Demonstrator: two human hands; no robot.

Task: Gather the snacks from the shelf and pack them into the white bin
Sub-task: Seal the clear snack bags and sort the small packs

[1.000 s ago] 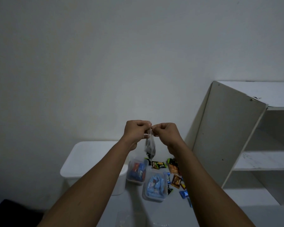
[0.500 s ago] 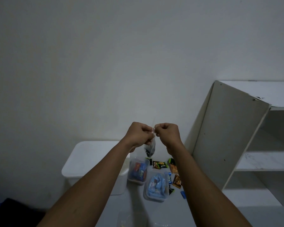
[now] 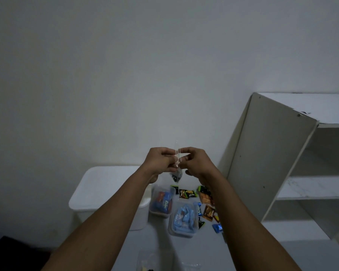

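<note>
Starting at the far left, we see the white bin (image 3: 106, 192) with what looks like its lid on, and nothing in view tells us whether any snacks are inside it yet. Just right of the bin stands a clear tub (image 3: 160, 203) of red and blue packets, and nearer to us and a little further right is a second clear tub (image 3: 182, 221) of pale blue packets. Right of the tubs, loose snack packets (image 3: 207, 211) lie scattered in black, orange and blue on the pale surface, and we cannot tell whether that surface is floor or bench. At the far right, the shelves of the white shelf unit (image 3: 311, 189) that we can see hold nothing. We judge the gathering largely done and the packing barely begun: the snacks are off the shelf and partly sorted into tubs, but they all lie outside the bin, which has to be opened before anything goes in. Above the tubs, our left hand (image 3: 160, 163) and right hand (image 3: 197, 163) meet over a small clear bag (image 3: 177, 174). The left fingers (image 3: 169, 160) are curled and pinch the bag's top edge from the left. The right fingers (image 3: 186, 158) pinch the same edge from the right, thumb above, so the two sets almost touch. A strip of plastic pokes up above the pinch. The bag's dark contents hang just below both sets of fingers, apart from them and well above the packets, and we cannot tell what they are.
</note>
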